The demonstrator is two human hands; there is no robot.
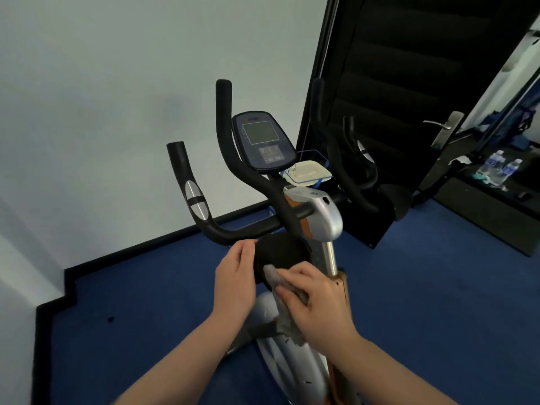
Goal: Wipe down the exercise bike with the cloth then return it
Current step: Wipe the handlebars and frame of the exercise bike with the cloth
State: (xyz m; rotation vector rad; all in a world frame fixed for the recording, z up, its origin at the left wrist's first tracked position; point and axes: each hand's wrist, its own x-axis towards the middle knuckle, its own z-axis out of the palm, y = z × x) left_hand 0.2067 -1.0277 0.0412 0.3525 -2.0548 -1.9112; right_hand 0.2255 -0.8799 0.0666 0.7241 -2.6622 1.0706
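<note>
Cloth (287, 305), grey, crumpled, draped from the black round saddle-like pad (280, 255) down over the exercise bike (327, 217) frame, directly ahead and below. Left hand (235, 283): fingers half curled, steadying the pad's left edge, holding nothing else. Right hand (317, 302): closed over the cloth, pressing it against the pad's near edge.
</note>
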